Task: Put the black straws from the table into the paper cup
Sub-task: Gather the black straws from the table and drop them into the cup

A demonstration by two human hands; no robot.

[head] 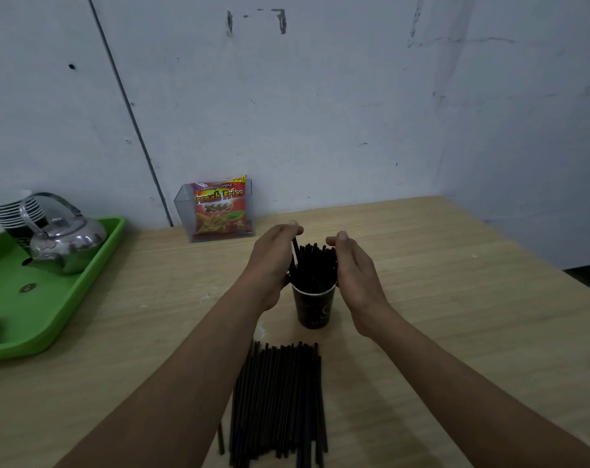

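Now I'm cupping the upright bunch of thin black plastic straws (314,265) in the dark paper cup (313,307): left hand (273,261) pinching one straw at its top, right hand (354,268) curled against the bunch to keep it from splaying. Nearer me, a loose pile of black straws (278,403) is waiting on the pale wooden table (455,315).

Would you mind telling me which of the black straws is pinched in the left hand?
The single straw at the bundle's left edge, pinched by the left hand and leaning apart from the others standing in the paper cup.
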